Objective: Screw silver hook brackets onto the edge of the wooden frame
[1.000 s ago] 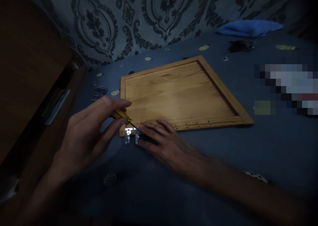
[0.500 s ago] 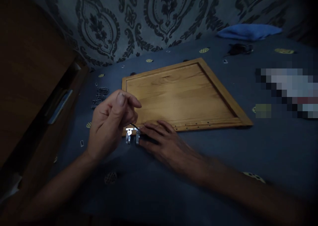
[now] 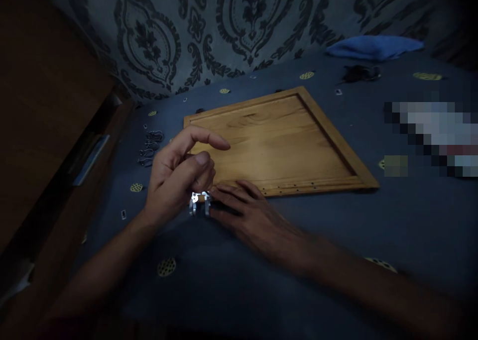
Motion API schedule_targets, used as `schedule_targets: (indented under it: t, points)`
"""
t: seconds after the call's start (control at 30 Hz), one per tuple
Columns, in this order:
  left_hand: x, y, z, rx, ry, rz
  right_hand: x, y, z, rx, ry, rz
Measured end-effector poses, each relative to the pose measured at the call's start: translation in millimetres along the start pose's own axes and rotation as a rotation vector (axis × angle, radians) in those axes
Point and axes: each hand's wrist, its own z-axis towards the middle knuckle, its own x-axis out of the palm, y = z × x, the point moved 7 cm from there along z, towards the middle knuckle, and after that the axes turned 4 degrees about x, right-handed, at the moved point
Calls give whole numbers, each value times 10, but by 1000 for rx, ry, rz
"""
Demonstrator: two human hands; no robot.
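Observation:
My left hand is closed over the near left corner of the framed wooden panel. Its thumb and lower fingers are curled, and the index finger sticks out bent above them. A thin dark rod-like tool showed below these fingers a moment earlier; it is now hidden. Just beneath sits a shiny metal fitting with two prongs jutting past the panel's near edge. My right hand lies stretched out along that edge, fingers spread, its fingertips beside the fitting and on the wood.
Several small dark holes run along the panel's near rail. Several thin metal pieces lie to its left. Behind it on the patterned blue cloth are a dark object and a blue cloth bundle. A wooden cabinet borders the left.
My left hand has shifted right and turned; its index finger has lifted and reaches further out. The thin dark tool has gone out of sight. My right hand and the panel stay put.

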Motion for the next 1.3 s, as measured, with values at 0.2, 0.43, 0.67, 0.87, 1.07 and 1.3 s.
schedule_targets:
  t: [0.2,0.43,0.67,0.87,1.07,1.3]
  points:
    - [-55,-67,33,5,-43,15,3,2,-1,-18,-38,-27]
    - [-205,-327,-9,85,-219,39,39,-23,-29,-12,-16,4]
    - [-180,-163,-50,77,-227,79,45,-26,-13,-6,31,0]
    - [-172,-116,-47,89,-217,81,38,-22,-16,-2,28,3]
    - [-163,-105,-51,93,-204,64,29,-21,-15,-2,12,-5]
    - [-149,-112,-48,49,-222,88,5,-9,-8,0,32,3]
